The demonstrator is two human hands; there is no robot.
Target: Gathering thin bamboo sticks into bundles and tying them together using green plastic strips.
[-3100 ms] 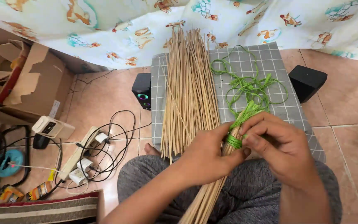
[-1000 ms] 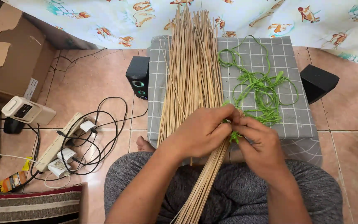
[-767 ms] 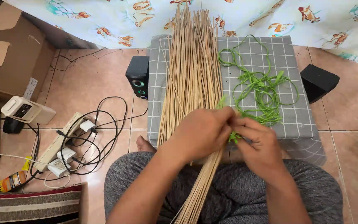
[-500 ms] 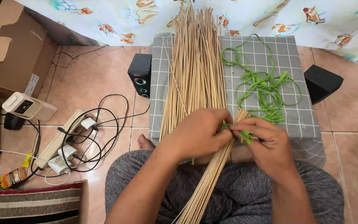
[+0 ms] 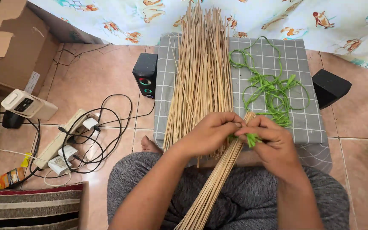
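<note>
Centre frame, over the lap: left hand [image 5: 209, 134] and right hand [image 5: 271, 142], fingers pinched on green string [image 5: 251, 138] around a stick bundle [image 5: 218, 181]. Tying apparently unfinished. Beyond, loose sticks [image 5: 201, 76] and spare string [image 5: 273, 89] on the bench [image 5: 303, 121], unbundled.

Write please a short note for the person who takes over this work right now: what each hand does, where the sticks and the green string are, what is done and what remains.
Left hand: grips the small stick bundle near its upper end.
Right hand: pinches the green string at the same spot on the bundle.
Bundle runs slanted from the hands down across the lap.
Loose stick pile lies on the grey checked cloth; spare green strings lie to its right.
Done: string is on the bundle. Whether the knot is finished is hidden by the fingers.
Left: the large pile is untied.
</note>
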